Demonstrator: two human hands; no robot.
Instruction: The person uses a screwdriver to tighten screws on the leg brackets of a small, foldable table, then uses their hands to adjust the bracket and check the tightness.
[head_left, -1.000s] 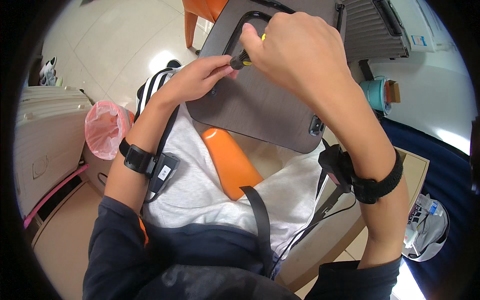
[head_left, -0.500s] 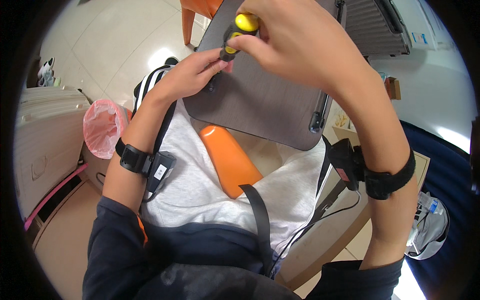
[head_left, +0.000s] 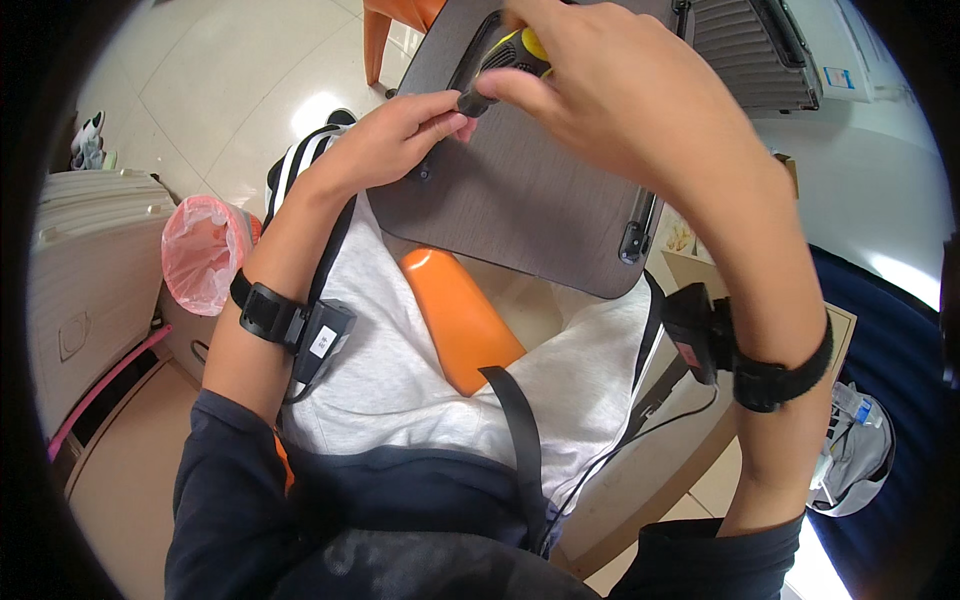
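Note:
A dark wood-grain board (head_left: pixel 520 190) with rounded corners lies in front of me, its near edge at my knees. My right hand (head_left: pixel 590 80) is closed around the yellow-and-black handle of a screwdriver (head_left: pixel 517 58), which slants down toward the left. At the handle's dark lower end, my left hand (head_left: pixel 400 140) has its thumb and fingers pinched together. Its fingertips hide the screwdriver's tip and whatever lies beneath it. Just below the left hand, a small black fitting (head_left: pixel 424 172) sits on the board. Another black metal bracket (head_left: pixel 634 240) runs along the right edge.
An orange seat (head_left: pixel 460 320) shows between my legs. A bin with a pink liner (head_left: pixel 205 255) stands at left, beside a pale cabinet (head_left: pixel 95 290). A dark ribbed case (head_left: pixel 745 60) is at far right. From the right arm's strapped device (head_left: pixel 690 330) hangs a cable.
My right hand has shifted slightly right and turned the screwdriver handle, so less of its yellow end shows. The left fingers have moved a little right with it.

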